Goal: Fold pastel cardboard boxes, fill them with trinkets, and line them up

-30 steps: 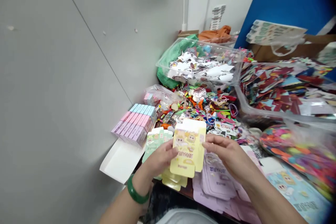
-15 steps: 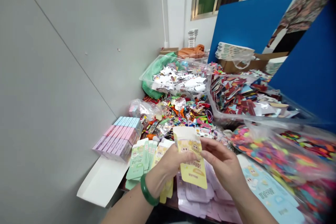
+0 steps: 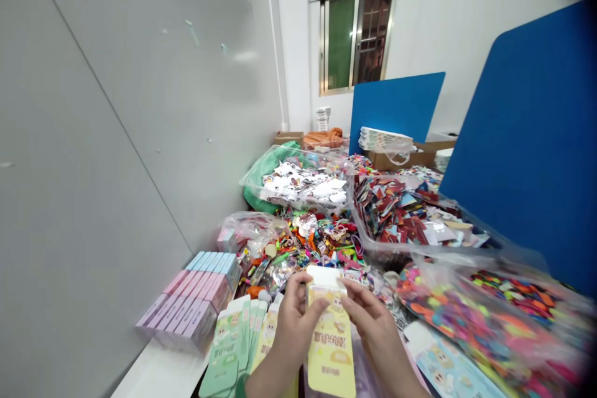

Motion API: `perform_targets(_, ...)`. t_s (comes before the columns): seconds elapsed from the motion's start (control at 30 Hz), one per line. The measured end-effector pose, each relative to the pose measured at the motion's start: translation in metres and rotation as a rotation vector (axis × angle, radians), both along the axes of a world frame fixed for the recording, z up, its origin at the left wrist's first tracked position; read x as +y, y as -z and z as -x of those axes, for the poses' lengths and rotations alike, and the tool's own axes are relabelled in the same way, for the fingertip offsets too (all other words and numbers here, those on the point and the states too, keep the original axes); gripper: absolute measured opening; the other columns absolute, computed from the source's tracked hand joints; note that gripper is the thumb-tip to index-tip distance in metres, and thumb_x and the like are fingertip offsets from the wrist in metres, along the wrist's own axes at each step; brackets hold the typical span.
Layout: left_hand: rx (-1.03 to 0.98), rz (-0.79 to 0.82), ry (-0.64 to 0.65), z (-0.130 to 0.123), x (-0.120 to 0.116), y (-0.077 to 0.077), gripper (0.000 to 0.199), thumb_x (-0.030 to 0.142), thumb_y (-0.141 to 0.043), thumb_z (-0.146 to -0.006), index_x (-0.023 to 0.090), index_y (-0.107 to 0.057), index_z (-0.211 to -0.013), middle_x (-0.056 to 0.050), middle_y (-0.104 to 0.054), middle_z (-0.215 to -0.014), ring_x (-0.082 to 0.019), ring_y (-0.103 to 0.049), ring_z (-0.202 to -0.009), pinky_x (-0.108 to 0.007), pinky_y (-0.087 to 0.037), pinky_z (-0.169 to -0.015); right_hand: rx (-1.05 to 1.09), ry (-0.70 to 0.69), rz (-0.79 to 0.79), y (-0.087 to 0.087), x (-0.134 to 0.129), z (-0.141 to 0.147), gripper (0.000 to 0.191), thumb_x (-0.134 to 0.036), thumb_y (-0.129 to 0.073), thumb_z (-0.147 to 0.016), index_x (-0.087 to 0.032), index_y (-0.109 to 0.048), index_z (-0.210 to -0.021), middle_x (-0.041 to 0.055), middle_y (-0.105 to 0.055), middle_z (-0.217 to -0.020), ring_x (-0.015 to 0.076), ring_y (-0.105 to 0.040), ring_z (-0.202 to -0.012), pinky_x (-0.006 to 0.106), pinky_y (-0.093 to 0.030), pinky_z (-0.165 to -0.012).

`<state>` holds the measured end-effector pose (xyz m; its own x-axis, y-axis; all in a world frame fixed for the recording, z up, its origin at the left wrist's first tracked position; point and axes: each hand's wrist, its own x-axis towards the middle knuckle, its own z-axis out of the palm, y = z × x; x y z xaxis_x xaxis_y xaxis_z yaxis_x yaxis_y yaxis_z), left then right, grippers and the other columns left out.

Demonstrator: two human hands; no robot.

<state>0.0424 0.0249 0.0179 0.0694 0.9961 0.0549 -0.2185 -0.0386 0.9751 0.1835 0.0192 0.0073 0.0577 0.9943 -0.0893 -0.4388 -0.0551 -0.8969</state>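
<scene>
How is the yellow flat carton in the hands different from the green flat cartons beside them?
The yellow carton is single, held between left hand and right hand; the green cartons are several, overlapping in a row, unheld. Both are flat, printed with cartoon faces.

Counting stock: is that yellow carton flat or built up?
Flat: the yellow carton shows as a thin sheet pinched between the left hand and right hand, with no box depth.

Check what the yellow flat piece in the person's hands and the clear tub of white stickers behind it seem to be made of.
The yellow box blank looks like thin printed paperboard, smooth and possibly coated; its folded flaps and crisp creases suggest card. The clear tub looks like rigid transparent plastic: the stickers show through its walls, and it keeps its shape.
</scene>
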Motion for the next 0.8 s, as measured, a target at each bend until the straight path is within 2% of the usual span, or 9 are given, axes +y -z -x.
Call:
perform_targets(0.13, 0.113, -0.059, -0.089, 0.003, 0.009, 0.000, 0.030, 0.042, -0.067, -0.080, 0.020, -0.047, -0.074, 0.005, -0.050, -0.066, -0.011, -0.045, -0.060, -0.022, -0.036, -0.057, -0.090, 0.006, -0.034, -0.006, -0.001, 0.004, 0.050, -0.051, -0.081, -0.064, -0.021, -0.071, -0.103, 0.0097, -0.072, -0.105, 0.0275, -0.066, -0.094, 0.037, -0.053, -0.080)
perform_targets(0.23, 0.173, -0.073, -0.084, 0.006, 0.010, -0.007, 0.034, 0.040, -0.069, -0.079, 0.019, -0.046, -0.066, 0.006, -0.042, -0.060, -0.010, -0.039, -0.057, -0.022, -0.032, -0.055, -0.227, 0.003, -0.128, -0.014, -0.003, 0.002, 0.041, -0.052, -0.078, -0.066, -0.021, -0.072, -0.092, 0.0073, -0.072, -0.089, 0.0248, -0.065, -0.083, 0.035, -0.052, -0.073)
perform_targets(0.33, 0.101, -0.050, -0.057, 0.008, 0.005, -0.014, 0.034, 0.039, -0.077, -0.073, 0.021, -0.051, -0.085, 0.009, -0.044, -0.058, -0.010, -0.041, -0.055, -0.022, -0.031, -0.054, -0.428, -0.041, -0.247, -0.022, -0.003, -0.005, 0.035, -0.053, -0.071, -0.074, -0.019, -0.068, -0.064, 0.0035, -0.061, -0.066, 0.0193, -0.057, -0.067, 0.030, -0.047, -0.063)
perform_targets(0.43, -0.057, 0.060, 0.059, 0.009, -0.004, -0.014, 0.057, 0.044, -0.080, -0.068, 0.024, -0.046, -0.110, 0.007, -0.055, -0.067, -0.011, -0.051, -0.058, -0.022, -0.038, -0.058, -0.538, -0.050, -0.339, -0.025, -0.002, -0.009, 0.042, -0.050, -0.067, -0.078, -0.018, -0.061, -0.051, 0.0021, -0.053, -0.059, 0.0161, -0.050, -0.061, 0.029, -0.042, -0.058)
perform_targets(0.53, -0.208, 0.283, 0.355, 0.009, -0.015, -0.007, 0.063, 0.053, -0.077, -0.069, 0.020, -0.050, -0.115, -0.003, -0.065, -0.082, -0.016, -0.062, -0.064, -0.026, -0.045, -0.061, -0.485, 0.012, -0.333, -0.021, -0.003, -0.010, 0.024, -0.044, -0.068, -0.079, -0.021, -0.072, -0.075, 0.0024, -0.061, -0.068, 0.0162, -0.054, -0.063, 0.028, -0.043, -0.058)
perform_targets(0.6, -0.259, 0.420, 0.506, 0.010, -0.020, 0.000, 0.059, 0.053, -0.078, -0.066, 0.014, -0.058, -0.108, -0.007, -0.067, -0.080, -0.018, -0.064, -0.063, -0.029, -0.048, -0.061, -0.489, 0.047, -0.332, -0.017, -0.005, -0.012, 0.025, -0.039, -0.068, -0.080, -0.024, -0.072, -0.099, 0.0028, -0.066, -0.078, 0.0168, -0.057, -0.066, 0.029, -0.047, -0.060)
perform_targets(0.67, -0.274, 0.487, 0.530, 0.011, -0.023, 0.004, 0.053, 0.046, -0.081, -0.063, 0.012, -0.064, -0.100, -0.007, -0.068, -0.077, -0.018, -0.065, -0.062, -0.029, -0.050, -0.061, -0.575, 0.020, -0.400, -0.015, -0.007, -0.016, 0.024, -0.035, -0.068, -0.081, -0.025, -0.072, -0.102, 0.0043, -0.071, -0.087, 0.0191, -0.063, -0.075, 0.032, -0.050, -0.069)
perform_targets(0.73, -0.260, 0.503, 0.487, 0.012, -0.024, 0.004, 0.045, 0.039, -0.082, -0.062, 0.012, -0.066, -0.095, -0.006, -0.068, -0.077, -0.017, -0.064, -0.061, -0.028, -0.049, -0.060, -0.659, -0.047, -0.480, -0.016, -0.009, -0.021, 0.014, -0.032, -0.068, -0.081, -0.025, -0.074, -0.092, 0.0057, -0.073, -0.094, 0.0224, -0.066, -0.088, 0.035, -0.051, -0.081)
perform_targets(0.8, -0.213, 0.504, 0.472, 0.013, -0.024, 0.001, 0.040, 0.035, -0.082, -0.062, 0.013, -0.066, -0.092, -0.004, -0.066, -0.075, -0.015, -0.061, -0.059, -0.026, -0.046, -0.058, -0.667, -0.121, -0.480, -0.019, -0.010, -0.025, 0.011, -0.032, -0.068, -0.081, -0.024, -0.074, -0.082, 0.0065, -0.074, -0.096, 0.0239, -0.067, -0.092, 0.036, -0.051, -0.084)
